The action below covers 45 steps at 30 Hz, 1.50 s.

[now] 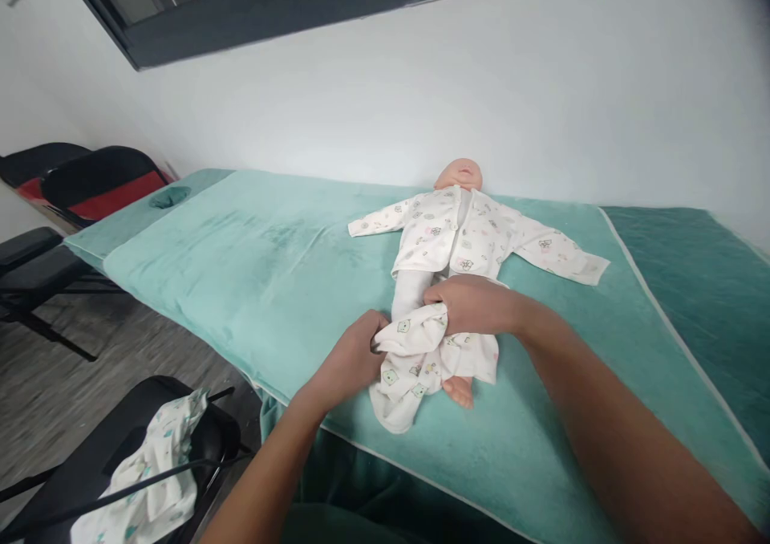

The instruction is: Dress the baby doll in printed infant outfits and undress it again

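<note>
While the left hand (352, 357) and right hand (472, 303) pinch the bunched trousers (415, 355) in closed fingers around the legs of the doll (454, 231), near the front edge of the table (241, 247), a hard tug may snag its bare foot (460, 390).

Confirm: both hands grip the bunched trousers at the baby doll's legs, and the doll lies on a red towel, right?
Not quite: the head view shows the towel is teal, not red. Otherwise yes, the left hand and right hand grip the bunched trousers at the legs of the baby doll.
</note>
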Each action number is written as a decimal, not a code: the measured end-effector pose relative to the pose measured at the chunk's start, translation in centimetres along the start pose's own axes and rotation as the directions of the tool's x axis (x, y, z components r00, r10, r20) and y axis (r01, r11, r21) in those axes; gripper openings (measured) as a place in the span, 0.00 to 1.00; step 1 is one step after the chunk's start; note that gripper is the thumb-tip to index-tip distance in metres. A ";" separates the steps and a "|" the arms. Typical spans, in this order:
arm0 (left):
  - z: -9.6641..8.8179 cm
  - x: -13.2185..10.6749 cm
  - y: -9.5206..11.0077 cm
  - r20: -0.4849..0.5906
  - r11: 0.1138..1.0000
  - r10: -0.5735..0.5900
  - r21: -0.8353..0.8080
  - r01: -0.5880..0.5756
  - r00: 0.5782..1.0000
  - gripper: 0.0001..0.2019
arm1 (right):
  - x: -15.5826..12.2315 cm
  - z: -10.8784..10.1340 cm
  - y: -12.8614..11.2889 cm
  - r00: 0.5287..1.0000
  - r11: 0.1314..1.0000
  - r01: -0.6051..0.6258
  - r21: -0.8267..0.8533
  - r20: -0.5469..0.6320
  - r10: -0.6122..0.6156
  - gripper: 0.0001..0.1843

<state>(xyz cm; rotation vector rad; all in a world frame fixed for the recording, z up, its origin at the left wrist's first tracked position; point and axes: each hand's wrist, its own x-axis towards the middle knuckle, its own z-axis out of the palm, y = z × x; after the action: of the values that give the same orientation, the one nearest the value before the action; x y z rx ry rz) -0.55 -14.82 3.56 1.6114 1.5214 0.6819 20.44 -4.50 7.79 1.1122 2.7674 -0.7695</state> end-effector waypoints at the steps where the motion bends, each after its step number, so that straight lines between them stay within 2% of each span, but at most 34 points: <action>1: 0.1 0.2 0.1 -0.012 1.000 -0.005 0.002 0.005 1.000 0.05 | 0.1 0.1 0.0 1.000 1.000 0.002 0.001 -0.007 -0.002 0.15; 6: 0.7 0.7 -0.3 -0.088 0.983 -0.047 -0.179 0.031 0.995 0.05 | 0.2 0.1 0.4 0.999 0.989 -0.024 0.147 -0.030 0.028 0.14; 11: 1.2 1.8 -1.5 -0.193 0.878 -0.054 -0.476 -0.045 0.980 0.09 | 0.0 -0.4 1.0 1.000 0.923 0.018 0.385 -0.030 -0.007 0.10; 16: 1.1 3.8 -1.7 -0.307 0.818 -0.028 -0.554 -0.154 0.951 0.10 | 0.0 -0.4 1.0 0.997 0.850 -0.020 0.526 -0.056 0.058 0.09; 19: 1.0 4.9 -1.5 -0.344 0.776 -0.054 -0.605 -0.177 0.937 0.10 | 0.0 -0.5 0.8 0.995 0.840 -0.032 0.542 -0.061 0.078 0.10; 22: 1.0 5.4 -1.3 -0.358 0.799 -0.080 -0.581 -0.155 0.930 0.08 | -0.2 -0.7 0.7 0.999 0.863 -0.013 0.505 -0.030 0.032 0.10; 25: 1.1 5.4 -1.2 -0.331 0.853 -0.068 -0.508 -0.117 0.941 0.06 | -0.4 -1.0 0.7 1.000 0.884 0.014 0.467 -0.027 -0.002 0.14; 28: 1.0 5.7 -1.5 -0.311 0.871 -0.061 -0.480 -0.101 0.948 0.07 | -0.5 -1.2 0.5 0.999 0.880 0.032 0.474 -0.044 -0.012 0.17; 33: 0.7 8.1 -2.2 -0.318 0.865 0.042 -0.463 -0.194 0.947 0.08 | -0.1 -0.7 0.3 0.987 0.845 -0.091 0.526 -0.064 0.146 0.14; 36: 0.7 10.1 -2.2 -0.384 0.878 0.084 -0.408 -0.250 0.920 0.07 | 0.4 -0.2 0.3 0.968 0.841 -0.111 0.529 -0.134 0.212 0.10; 40: 1.1 12.1 -1.5 -0.468 0.896 0.071 -0.358 -0.262 0.881 0.05 | 1.1 0.2 0.2 0.918 0.806 -0.181 0.564 -0.197 0.343 0.06; 43: 1.4 11.9 -1.1 -0.495 0.917 0.046 -0.324 -0.233 0.868 0.06 | 1.1 0.0 0.3 0.897 0.774 -0.226 0.591 -0.183 0.402 0.07; 45: 1.5 10.7 -0.9 -0.524 0.935 0.007 -0.300 -0.192 0.852 0.08 | 0.8 -0.2 0.3 0.920 0.772 -0.196 0.605 -0.159 0.358 0.13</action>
<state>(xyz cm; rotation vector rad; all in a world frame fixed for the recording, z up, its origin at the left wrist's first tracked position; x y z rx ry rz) 1.60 -4.62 0.49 1.3004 1.5711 1.4511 20.12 -3.70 7.66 1.8038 2.5033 -1.5898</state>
